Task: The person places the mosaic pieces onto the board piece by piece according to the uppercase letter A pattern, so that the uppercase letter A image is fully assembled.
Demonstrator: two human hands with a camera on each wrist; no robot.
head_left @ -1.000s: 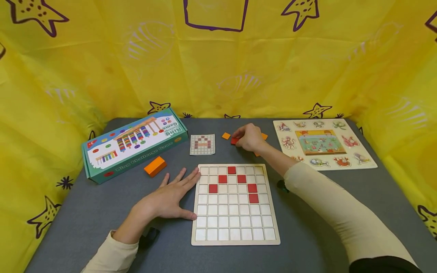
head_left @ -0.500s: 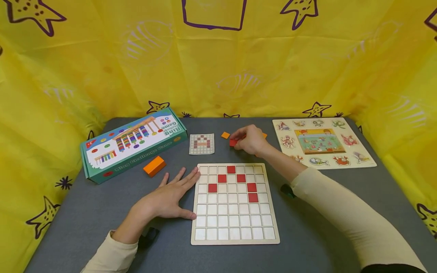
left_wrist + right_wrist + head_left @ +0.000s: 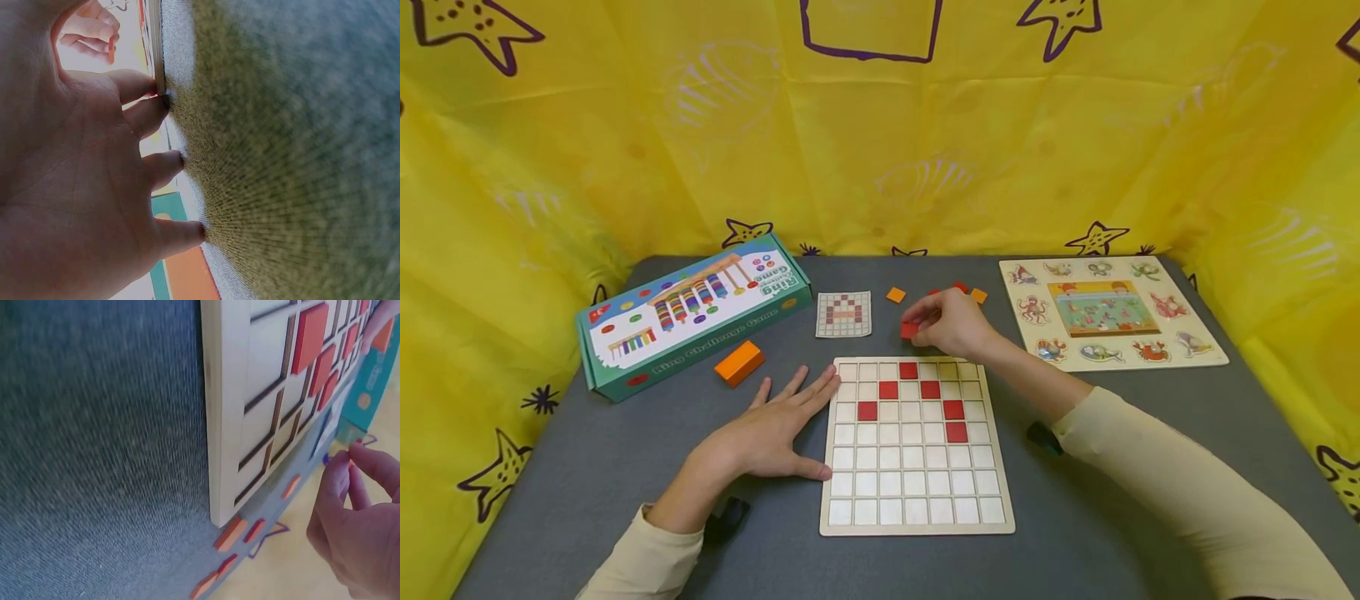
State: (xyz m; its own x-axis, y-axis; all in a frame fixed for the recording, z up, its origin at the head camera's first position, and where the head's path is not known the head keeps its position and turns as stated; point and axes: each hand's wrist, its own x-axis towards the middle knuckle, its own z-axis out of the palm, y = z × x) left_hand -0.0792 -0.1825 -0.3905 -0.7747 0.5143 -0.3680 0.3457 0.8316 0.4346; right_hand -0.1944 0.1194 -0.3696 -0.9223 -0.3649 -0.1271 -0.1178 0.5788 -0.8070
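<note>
A wooden grid board (image 3: 913,457) lies on the grey table, with several red square tiles (image 3: 957,432) in its upper cells. Between thumb and fingers my right hand (image 3: 957,323) pinches another red square tile (image 3: 909,330), just beyond the board's far edge. My left hand (image 3: 769,435) rests with fingers spread on the table, its thumb and index finger touching the board's left edge. In the left wrist view the fingertips (image 3: 195,231) of that hand press on the cloth. Beyond the board lies a small card (image 3: 843,314) printed with a grid pattern.
Orange tiles (image 3: 896,295) and red tiles (image 3: 960,287) lie loose around the right hand. An orange block (image 3: 740,363) sits by a green game box (image 3: 696,315) at left. A sea-animal puzzle board (image 3: 1115,313) lies at right, and yellow cloth (image 3: 850,167) surrounds the table.
My right hand has lifted a red tile from the loose ones and come slightly nearer the grid board, uncovering tiles behind it. The left hand has stayed in place.
</note>
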